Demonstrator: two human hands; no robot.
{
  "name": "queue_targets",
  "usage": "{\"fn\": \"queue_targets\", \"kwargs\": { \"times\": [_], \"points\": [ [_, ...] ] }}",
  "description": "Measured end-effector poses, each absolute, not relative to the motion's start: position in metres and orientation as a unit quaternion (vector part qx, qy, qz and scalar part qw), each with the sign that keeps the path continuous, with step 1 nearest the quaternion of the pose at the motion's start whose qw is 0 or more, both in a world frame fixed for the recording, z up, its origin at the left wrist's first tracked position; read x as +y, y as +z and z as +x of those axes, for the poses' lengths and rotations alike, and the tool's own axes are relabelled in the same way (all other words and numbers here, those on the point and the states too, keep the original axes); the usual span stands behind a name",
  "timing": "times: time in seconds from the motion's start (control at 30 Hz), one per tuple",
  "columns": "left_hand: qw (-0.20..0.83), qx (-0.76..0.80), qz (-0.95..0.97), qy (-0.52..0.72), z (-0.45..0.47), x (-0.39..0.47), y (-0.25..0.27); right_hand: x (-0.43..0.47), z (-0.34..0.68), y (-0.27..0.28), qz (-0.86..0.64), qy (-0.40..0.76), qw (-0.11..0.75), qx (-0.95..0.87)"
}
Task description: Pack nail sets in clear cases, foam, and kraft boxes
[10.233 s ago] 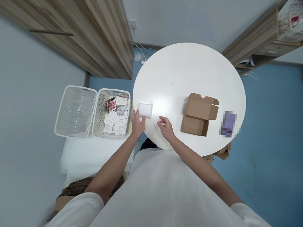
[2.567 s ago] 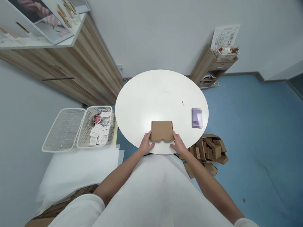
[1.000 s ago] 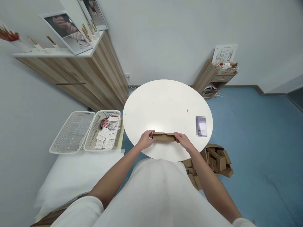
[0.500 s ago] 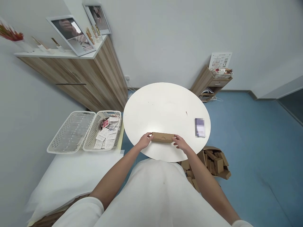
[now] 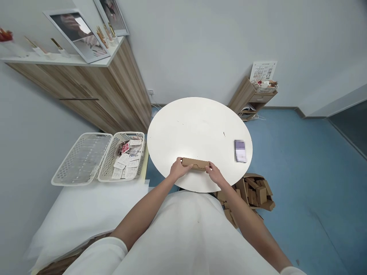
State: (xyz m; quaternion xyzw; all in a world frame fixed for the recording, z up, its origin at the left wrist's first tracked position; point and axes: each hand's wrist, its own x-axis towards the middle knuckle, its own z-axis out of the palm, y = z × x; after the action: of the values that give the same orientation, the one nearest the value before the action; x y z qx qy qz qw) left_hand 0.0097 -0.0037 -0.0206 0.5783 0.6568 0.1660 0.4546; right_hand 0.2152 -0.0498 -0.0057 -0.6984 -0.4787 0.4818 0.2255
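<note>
A small, long brown cardboard box (image 5: pixel 197 163) is at the near side of the round white table (image 5: pixel 197 126). Its lid looks closed, with a half-round notch on the side facing me. My left hand (image 5: pixel 178 168) grips the box's left end, the thumb lying along the front near the notch. At the right end my right hand (image 5: pixel 213 172) holds the corner between thumb and fingers. Some of the fingertips are hidden behind the box. A purple and white packet (image 5: pixel 240 151), partly blurred out, lies near the table's right edge.
Left of the table, a white basket (image 5: pixel 103 173) holds cards and packets, beside another basket (image 5: pixel 57 179) of clear plastic pieces. A carton (image 5: pixel 241 189) of brown boxes stands on the floor at right. A wooden cabinet (image 5: pixel 129 88) rises behind left.
My left thumb has moved inward along the box's front, and my right hand has closed more firmly on its end. The whole view has shifted slightly.
</note>
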Motion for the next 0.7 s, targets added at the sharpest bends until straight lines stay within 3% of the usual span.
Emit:
{"fn": "queue_targets", "kwargs": {
  "times": [0.27,0.43,0.7],
  "points": [
    [0.441,0.647,0.593,0.189,0.014,-0.008,-0.018,-0.052,0.212,-0.013,-0.732,0.433,0.258,-0.459],
    [0.489,0.607,0.58,0.237,0.011,-0.014,-0.033,-0.058,0.216,-0.021,-0.706,0.431,0.315,-0.465],
    [0.56,0.564,0.542,0.271,0.013,-0.03,-0.068,-0.09,0.217,-0.051,-0.717,0.446,0.3,-0.443]
  ]
}}
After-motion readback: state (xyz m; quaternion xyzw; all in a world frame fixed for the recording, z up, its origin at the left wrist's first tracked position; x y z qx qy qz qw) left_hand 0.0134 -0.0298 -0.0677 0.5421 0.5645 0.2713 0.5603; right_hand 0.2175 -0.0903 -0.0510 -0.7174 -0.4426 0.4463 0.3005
